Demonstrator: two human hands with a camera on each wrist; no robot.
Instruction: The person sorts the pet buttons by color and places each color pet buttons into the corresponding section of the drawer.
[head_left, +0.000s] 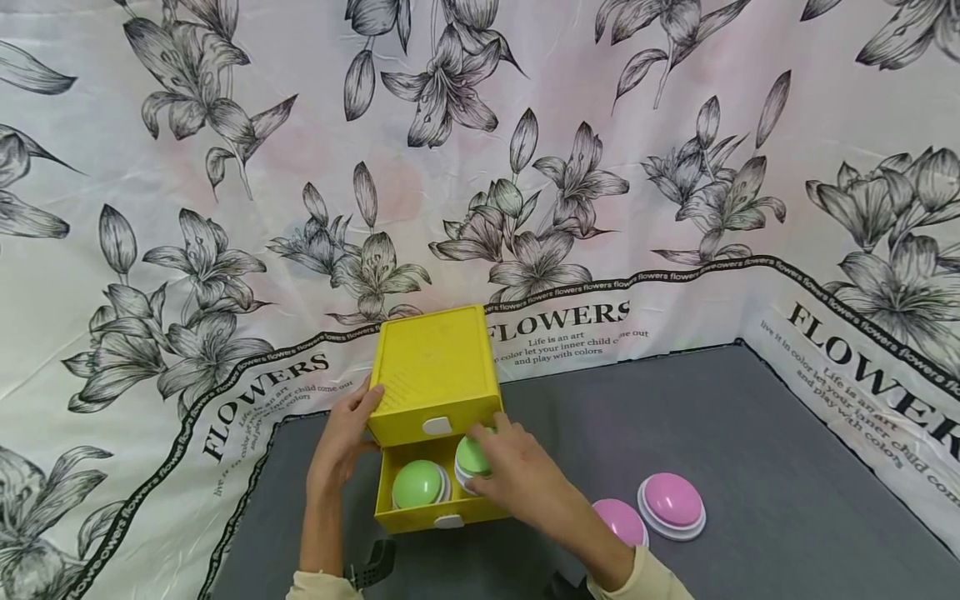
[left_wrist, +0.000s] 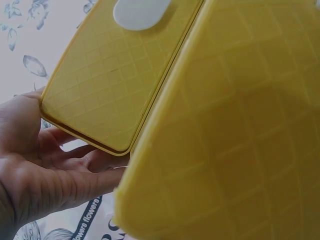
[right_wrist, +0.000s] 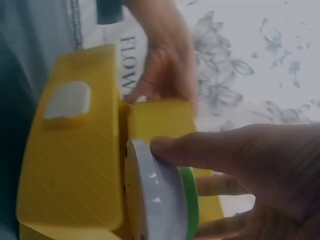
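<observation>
A yellow two-drawer box (head_left: 435, 358) stands on the dark table, its lower drawer (head_left: 408, 522) pulled out. My left hand (head_left: 339, 437) holds the box's left side near the upper drawer, fingers partly hidden behind it in the left wrist view. Inside the lower drawer, on the left, sits a push button with a green dome and white base (head_left: 417, 485). Over the drawer's right half, my right hand (head_left: 525, 479) grips a second green push button (head_left: 471, 457). In the right wrist view that button's white base (right_wrist: 162, 195) is on edge, thumb against its rim.
Two pink push buttons with white bases, one farther right (head_left: 672, 500) and one partly behind my right forearm (head_left: 619, 520), lie on the grey table surface (head_left: 600, 417). A flower-printed cloth (head_left: 660, 308) rises behind the box and along the sides.
</observation>
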